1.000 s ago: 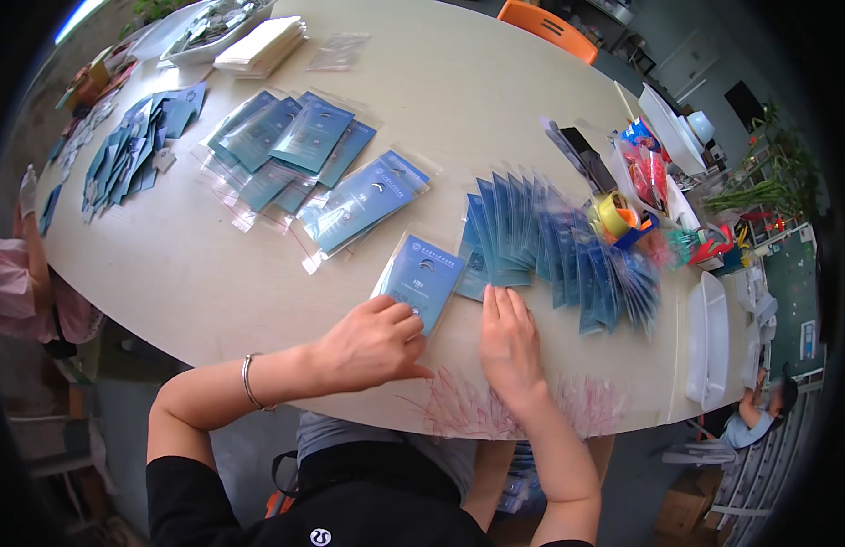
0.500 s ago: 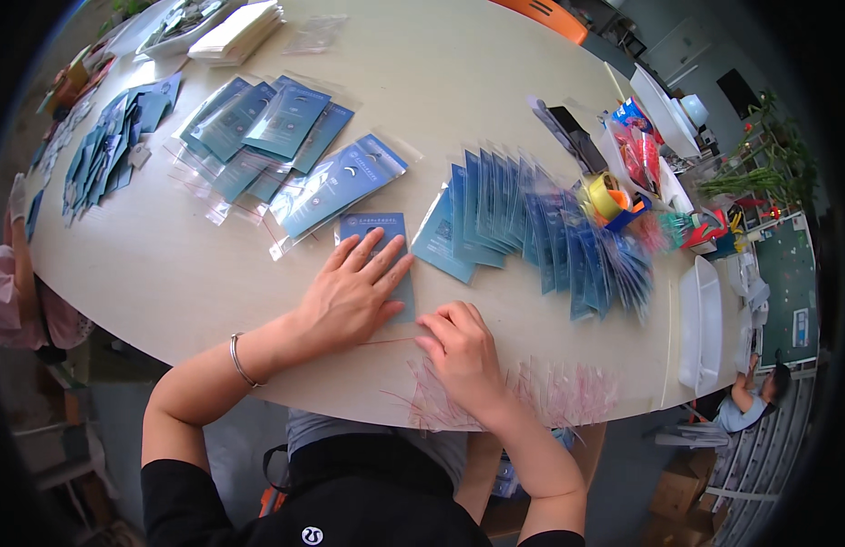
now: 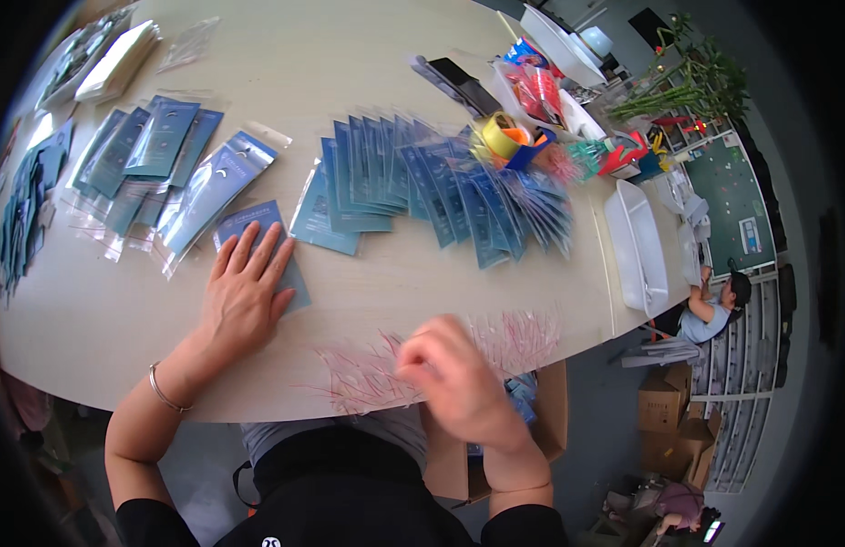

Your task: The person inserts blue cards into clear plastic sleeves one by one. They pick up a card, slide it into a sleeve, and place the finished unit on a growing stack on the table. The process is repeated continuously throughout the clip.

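Note:
My left hand (image 3: 245, 296) lies flat with its fingers spread, pressing a blue card (image 3: 297, 284) against the table. My right hand (image 3: 459, 378) is slightly blurred, its fingers curled together over small clear pieces with red threads (image 3: 363, 376) along the near table edge. Whether anything sits between those fingers is hidden. Just beyond the left hand are a blue card in a clear sleeve (image 3: 213, 190) and a pile of similar sleeved cards (image 3: 163, 137). A long fanned row of sleeved blue cards (image 3: 368, 173) stretches to the right.
Loose cards (image 3: 30, 205) lie at the far left, beside a white stack (image 3: 117, 62). On the right stand tape rolls (image 3: 503, 137), a bin of red packets (image 3: 536, 91) and a white tray (image 3: 637, 246). An open cardboard box (image 3: 550, 415) is below the table edge. A person (image 3: 710, 310) sits at the far right.
My view has swung right. My right hand has left the spot beside the card and moved right, over the red-threaded pieces. My left hand stays on the card.

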### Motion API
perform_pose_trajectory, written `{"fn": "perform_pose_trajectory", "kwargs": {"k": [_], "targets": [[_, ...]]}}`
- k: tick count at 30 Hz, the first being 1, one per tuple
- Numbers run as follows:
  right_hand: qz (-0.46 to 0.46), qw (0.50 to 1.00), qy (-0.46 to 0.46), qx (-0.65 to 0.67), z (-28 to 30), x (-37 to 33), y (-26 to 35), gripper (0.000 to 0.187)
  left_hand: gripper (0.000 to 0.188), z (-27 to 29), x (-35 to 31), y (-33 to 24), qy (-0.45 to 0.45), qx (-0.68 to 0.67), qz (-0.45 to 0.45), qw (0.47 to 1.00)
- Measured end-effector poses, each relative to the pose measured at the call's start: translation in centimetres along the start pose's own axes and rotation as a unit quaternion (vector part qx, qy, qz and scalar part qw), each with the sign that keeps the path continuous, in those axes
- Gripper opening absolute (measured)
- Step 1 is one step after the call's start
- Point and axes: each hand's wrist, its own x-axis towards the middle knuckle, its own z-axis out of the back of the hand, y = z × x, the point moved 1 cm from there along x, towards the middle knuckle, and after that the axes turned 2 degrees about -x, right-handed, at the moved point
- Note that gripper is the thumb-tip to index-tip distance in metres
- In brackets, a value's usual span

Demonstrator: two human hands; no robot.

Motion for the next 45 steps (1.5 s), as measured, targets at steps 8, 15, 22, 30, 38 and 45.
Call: {"fn": "perform_pose_trajectory", "kwargs": {"k": [8, 15, 22, 30, 38, 45], "targets": [[-0.311, 0.857, -0.248, -0.328, 6.8, -14.5, -10.1, 0.010, 0.062, -0.1, 0.5, -0.8, 0.009, 0.011, -0.006, 1.000], [-0.337, 0.823, -0.257, -0.379, 5.3, -14.6, -12.4, 0.011, 0.064, 0.0, -0.1, -0.3, 0.022, 0.005, -0.003, 1.000], [-0.124, 0.898, -0.326, -0.267, 2.6, -4.0, -3.8, 0.019, 0.067, 0.4, -1.2, -0.6, 0.046, -0.055, 0.002, 0.997], [0.204, 0.971, -0.008, -0.126, -6.4, 6.9, -5.7, 0.029, 0.068, 0.0, -1.0, -0.4, 0.028, -0.091, 0.002, 0.995], [0.164, 0.981, -0.034, -0.094, -8.4, 6.6, -7.8, 0.009, 0.038, 1.0, -2.1, 1.6, 0.001, -0.198, -0.041, 0.979], [0.057, 0.994, -0.037, -0.090, -8.7, 6.4, -7.4, 0.008, 0.021, 2.9, -5.2, 1.1, 0.019, -0.174, -0.049, 0.983]]}}
